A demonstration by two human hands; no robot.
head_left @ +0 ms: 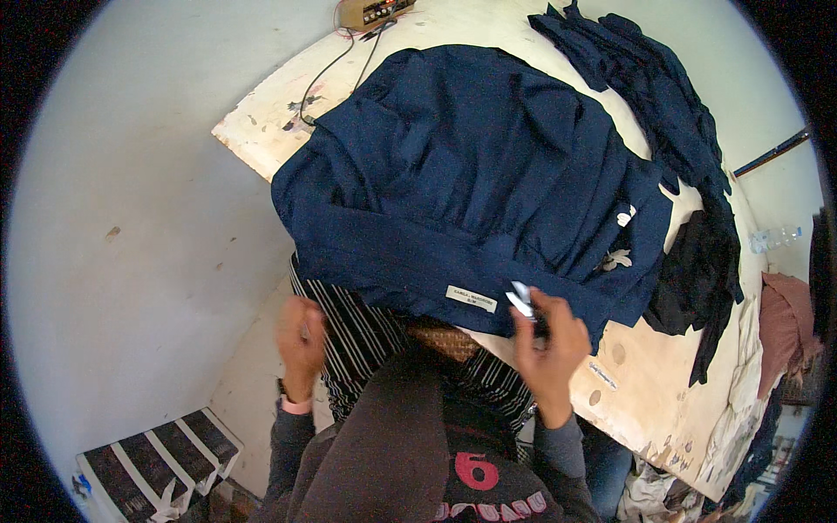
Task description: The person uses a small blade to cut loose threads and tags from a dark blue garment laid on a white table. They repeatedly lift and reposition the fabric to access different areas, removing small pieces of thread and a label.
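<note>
A dark navy garment (pixel 488 157) lies spread over the table, its folded band toward me. On that band is a small white label (pixel 472 299). My right hand (pixel 551 340) is closed on thread snips (pixel 521 301), whose shiny blades point up over the band, just right of the label. Whether the blades touch the cloth I cannot tell. My left hand (pixel 301 336) is off the garment's near left corner, fingers curled closed and slightly blurred. Anything inside its fingers is hidden. Pale flower shapes (pixel 617 260) show on the garment's right part.
The pale wooden table (pixel 649 383) has worn, curved edges. More dark cloth (pixel 654 96) lies along its far right side, with a black piece (pixel 689 279) nearer. A brown box with wires (pixel 370 13) sits at the back. A striped black-and-white bundle (pixel 161 466) stands at lower left.
</note>
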